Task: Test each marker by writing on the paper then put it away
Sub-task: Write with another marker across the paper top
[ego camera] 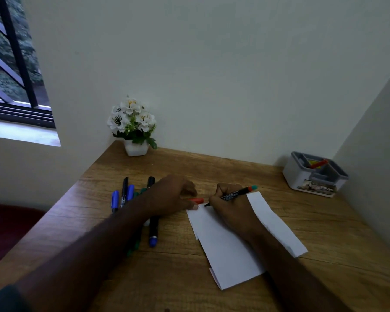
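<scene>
Left hand [173,194] rests curled; right hand [228,208] holds a pinching grip.

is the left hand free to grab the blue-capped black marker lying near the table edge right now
Probably not at once. The left hand is curled, pinching a red cap while its thumb rests on the paper. The marker lies uncovered just beside that forearm, so nothing blocks it once the cap is set down.

A black marker [231,195] with an orange-and-teal end is slanting tip-down onto the far left corner of the folded white paper [232,248], its red cap [197,200] lying just left of that corner, while more markers [133,208] are lying further left.
</scene>
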### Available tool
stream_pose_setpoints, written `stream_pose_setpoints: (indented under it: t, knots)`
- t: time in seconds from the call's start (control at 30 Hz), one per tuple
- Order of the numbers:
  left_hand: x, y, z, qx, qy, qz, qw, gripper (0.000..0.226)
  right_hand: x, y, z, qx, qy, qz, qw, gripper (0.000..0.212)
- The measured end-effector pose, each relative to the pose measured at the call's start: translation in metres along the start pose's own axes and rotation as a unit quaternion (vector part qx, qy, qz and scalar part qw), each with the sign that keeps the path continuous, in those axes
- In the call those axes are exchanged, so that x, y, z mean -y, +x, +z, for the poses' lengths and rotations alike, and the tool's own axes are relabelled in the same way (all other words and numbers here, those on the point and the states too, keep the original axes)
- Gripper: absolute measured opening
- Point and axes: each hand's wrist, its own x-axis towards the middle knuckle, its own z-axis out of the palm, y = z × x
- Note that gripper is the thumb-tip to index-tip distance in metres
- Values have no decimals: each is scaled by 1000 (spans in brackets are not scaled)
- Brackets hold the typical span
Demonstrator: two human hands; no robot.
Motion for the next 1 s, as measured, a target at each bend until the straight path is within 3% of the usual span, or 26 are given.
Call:
stream_pose_setpoints:
  t: [0.43,0.6,1.0]
  knots:
    - [-1,-2,-2,15,3,-11,1000,55,0,2,3,-1,-15,-6,1000,27]
    - [-2,-3,-2,16,6,-10,1000,55,-2,2,2,-12,1,-2,1000,37]
    - [-6,-5,-5,16,1,-14,1000,55,-2,3,2,-14,-7,-14,1000,40]
